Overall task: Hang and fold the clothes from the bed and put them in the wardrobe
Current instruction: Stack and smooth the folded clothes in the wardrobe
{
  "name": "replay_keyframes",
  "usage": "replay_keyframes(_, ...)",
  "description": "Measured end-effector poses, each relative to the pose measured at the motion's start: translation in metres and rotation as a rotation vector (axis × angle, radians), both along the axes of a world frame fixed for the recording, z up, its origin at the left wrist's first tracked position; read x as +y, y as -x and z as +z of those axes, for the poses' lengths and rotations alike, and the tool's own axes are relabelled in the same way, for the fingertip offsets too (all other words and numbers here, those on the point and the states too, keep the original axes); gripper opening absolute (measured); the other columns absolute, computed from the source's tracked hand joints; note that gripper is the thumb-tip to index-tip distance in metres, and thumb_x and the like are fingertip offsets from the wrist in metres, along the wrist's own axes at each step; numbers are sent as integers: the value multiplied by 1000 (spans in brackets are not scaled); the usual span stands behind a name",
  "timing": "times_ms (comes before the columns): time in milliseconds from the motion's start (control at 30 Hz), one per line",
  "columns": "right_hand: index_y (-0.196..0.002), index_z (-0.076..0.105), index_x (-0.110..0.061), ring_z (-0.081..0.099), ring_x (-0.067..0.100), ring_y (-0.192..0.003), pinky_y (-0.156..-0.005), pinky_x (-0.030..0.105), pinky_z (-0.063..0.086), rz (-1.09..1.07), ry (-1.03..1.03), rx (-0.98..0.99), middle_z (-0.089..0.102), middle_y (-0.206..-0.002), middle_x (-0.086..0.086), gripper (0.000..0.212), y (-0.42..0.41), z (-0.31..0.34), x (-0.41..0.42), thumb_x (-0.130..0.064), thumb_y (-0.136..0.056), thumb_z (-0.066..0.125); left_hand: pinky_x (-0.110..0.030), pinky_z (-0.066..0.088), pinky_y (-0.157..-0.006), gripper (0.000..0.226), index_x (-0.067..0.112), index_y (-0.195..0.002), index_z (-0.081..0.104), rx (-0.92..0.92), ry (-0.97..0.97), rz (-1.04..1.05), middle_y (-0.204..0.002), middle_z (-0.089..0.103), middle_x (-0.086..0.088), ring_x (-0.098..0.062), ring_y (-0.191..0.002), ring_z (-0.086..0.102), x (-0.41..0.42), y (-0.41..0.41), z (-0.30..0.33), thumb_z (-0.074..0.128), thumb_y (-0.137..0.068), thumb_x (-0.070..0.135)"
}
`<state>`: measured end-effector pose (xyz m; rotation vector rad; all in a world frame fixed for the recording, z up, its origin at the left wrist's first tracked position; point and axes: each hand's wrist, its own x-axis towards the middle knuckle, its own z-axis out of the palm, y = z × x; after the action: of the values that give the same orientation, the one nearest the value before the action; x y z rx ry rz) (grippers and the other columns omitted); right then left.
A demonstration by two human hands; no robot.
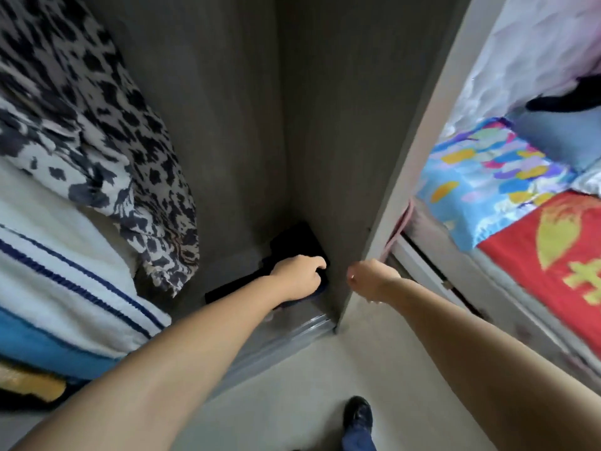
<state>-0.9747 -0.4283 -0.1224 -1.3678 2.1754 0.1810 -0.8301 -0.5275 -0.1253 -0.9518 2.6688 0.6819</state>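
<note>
Left hand (pixel 300 275) grips the dark folded garment (pixel 294 244), lying lengthwise toward the wardrobe (pixel 325 125) corner; right hand (pixel 370 278) loosely curled, empty.

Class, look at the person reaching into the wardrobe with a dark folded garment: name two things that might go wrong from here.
1. The left hand grips the dark folded garment on the wardrobe floor; tugging could undo the folds.
2. The spotted hanging garment droops close beside that arm and may get snagged or pulled.
</note>
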Motion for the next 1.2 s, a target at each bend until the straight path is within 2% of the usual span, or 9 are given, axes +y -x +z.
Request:
replay_keyframes(167, -70, 56, -15, 65, 28, -72, -59, 25, 51, -257, -15, 31, 67, -86, 8, 26, 39, 33, 87, -18, -88, 38, -29, 42, -81, 37, 27, -127, 54, -51, 55, -388, -121, 62, -2, -26, -112, 57, 51, 72, 26, 47, -91, 28)
replay_keyframes(267, -95, 65, -11, 65, 27, -75, -70, 32, 57, -376, -39, 63, 68, -96, 9, 24, 72, 49, 149, -16, -90, 42, -30, 42, -86, 37, 25, -127, 54, -2, 65, -506, -127, 59, -2, -25, -116, 54, 92, 121, 44, 47, -91, 28)
replay_keyframes(367, -92, 62, -13, 61, 20, -65, -68, 33, 55, -500, -23, 85, 66, -89, 4, 21, 109, 62, 214, -17, -92, 42, -31, 42, -89, 38, 23, -129, 54, 41, 96, -637, -131, 58, -4, -25, -119, 53, 136, 172, 63, 47, -92, 27)
replay_keyframes(500, -103, 66, -10, 67, 22, -81, -73, 35, 57, -642, -13, 99, 68, -98, 4, 28, 159, 75, 292, -21, -94, 42, -30, 42, -91, 37, 24, -129, 55, 84, 130, -766, -130, 59, -4, -23, -118, 54, 195, 242, 83, 47, -92, 27)
replay_keyframes(667, -97, 63, -5, 61, 18, -59, -54, 30, 55, -783, -16, 85, 69, -88, 9, 28, 226, 88, 385, -15, -95, 37, -35, 46, -91, 35, 21, -127, 57, 139, 104, -876, -125, 61, -6, -26, -112, 56, 282, 327, 96, 46, -94, 28)
replay_keyframes(833, -106, 60, -4, 70, 23, -69, -63, 36, 61, -880, -9, 82, 71, -91, 13, 28, 287, 98, 463, -14, -99, 35, -33, 47, -78, 34, 21, -127, 57, 147, 58, -947, -122, 61, -7, -26, -104, 59, 360, 404, 103, 44, -96, 28)
replay_keyframes(967, -100, 61, -3, 72, 26, -73, -62, 36, 58, -949, 3, 76, 71, -89, 14, 29, 330, 97, 505, -14, -97, 35, -34, 46, -73, 33, 19, -127, 56, 135, 45, -996, -123, 60, -7, -25, -101, 58, 398, 451, 105, 44, -97, 28)
replay_keyframes(1100, -101, 61, -6, 72, 24, -70, -62, 36, 60, -976, 16, 68, 71, -88, 12, 28, 372, 85, 513, -17, -98, 35, -40, 51, -76, 32, 19, -126, 56, 89, 43, -1018, -117, 62, -7, -27, -94, 61, 403, 496, 99, 44, -97, 28)
replay_keyframes(1200, -106, 61, -8, 72, 24, -72, -67, 40, 61, -987, 14, 36, 71, -91, 11, 29, 407, 73, 506, -19, -98, 35, -41, 53, -79, 33, 18, -127, 56, 51, 81, -1044, -119, 62, -8, -29, -98, 60, 397, 537, 91, 43, -97, 27)
